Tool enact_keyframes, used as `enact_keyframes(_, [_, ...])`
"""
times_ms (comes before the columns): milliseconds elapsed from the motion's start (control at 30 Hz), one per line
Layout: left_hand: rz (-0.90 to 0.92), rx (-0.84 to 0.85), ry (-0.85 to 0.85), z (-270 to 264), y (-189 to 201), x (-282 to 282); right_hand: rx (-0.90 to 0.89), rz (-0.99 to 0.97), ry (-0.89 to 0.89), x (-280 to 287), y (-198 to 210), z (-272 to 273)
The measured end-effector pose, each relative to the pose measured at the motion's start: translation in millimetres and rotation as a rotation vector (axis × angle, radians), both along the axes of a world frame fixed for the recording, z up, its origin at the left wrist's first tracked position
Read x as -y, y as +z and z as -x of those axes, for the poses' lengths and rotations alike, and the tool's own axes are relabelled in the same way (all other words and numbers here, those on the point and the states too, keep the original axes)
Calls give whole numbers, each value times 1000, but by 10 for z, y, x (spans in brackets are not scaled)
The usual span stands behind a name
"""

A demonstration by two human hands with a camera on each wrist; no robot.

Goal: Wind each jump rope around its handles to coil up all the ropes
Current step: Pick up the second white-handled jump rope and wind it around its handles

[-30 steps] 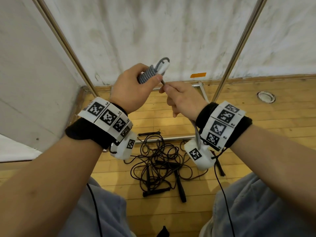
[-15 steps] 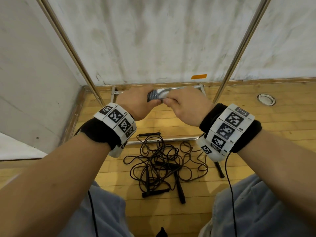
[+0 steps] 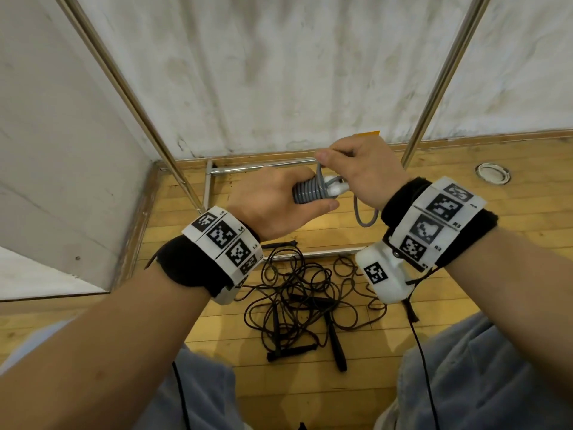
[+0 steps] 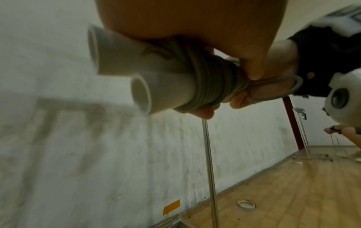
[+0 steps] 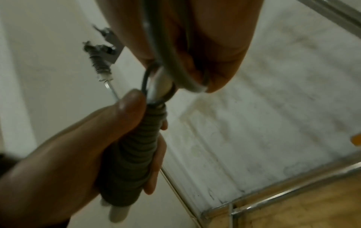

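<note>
My left hand (image 3: 273,203) grips two white handles (image 4: 125,69) held side by side, with grey rope (image 3: 307,193) coiled tightly round them. The coil (image 5: 134,151) fills that fist, thumb along its top. My right hand (image 3: 356,169) pinches the free grey rope end (image 5: 175,74) just above the handles' tips, and a short loop (image 3: 364,217) hangs below it. On the wooden floor lies a tangle of black jump ropes (image 3: 297,293) with their black handles (image 3: 336,349), between my knees.
A metal frame stands around the spot, with slanted poles (image 3: 130,97) and a floor rail (image 3: 263,167). A dirty white wall (image 3: 279,72) is close ahead. A round floor fitting (image 3: 492,173) sits at the right. Grey trouser legs (image 3: 496,383) flank the black ropes.
The hands dropped from in front of the wall to lower down, then my right hand rose above the handles with the rope end. The hanging rope has shortened to a small loop.
</note>
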State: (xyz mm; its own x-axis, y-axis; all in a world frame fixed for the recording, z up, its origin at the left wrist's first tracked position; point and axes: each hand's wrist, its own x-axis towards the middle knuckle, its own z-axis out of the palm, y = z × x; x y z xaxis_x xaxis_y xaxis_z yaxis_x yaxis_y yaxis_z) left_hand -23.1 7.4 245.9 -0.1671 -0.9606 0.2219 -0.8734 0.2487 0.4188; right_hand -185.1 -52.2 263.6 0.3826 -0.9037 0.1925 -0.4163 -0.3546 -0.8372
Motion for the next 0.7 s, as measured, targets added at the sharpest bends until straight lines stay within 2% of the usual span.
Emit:
enact_keyframes(133, [-15, -241, 9, 41, 44, -3, 364, -395, 54, 54, -16, 34])
enact_keyframes(233, [-84, -451, 34, 75, 92, 17, 437, -452, 72, 42, -47, 2])
enact_keyframes(367, [-56, -554, 97, 32, 140, 65, 253, -285, 141, -28, -35, -64])
enact_keyframes(567, [-14, -495, 123, -30, 175, 98, -255, 49, 161, -104, 70, -167])
enact_keyframes(633, [-18, -453, 145, -51, 171, 119, -381, 85, 132, -86, 128, -159])
enact_keyframes(700, [-22, -406, 185, -74, 164, 140, -403, 44, 142, -87, 173, -145])
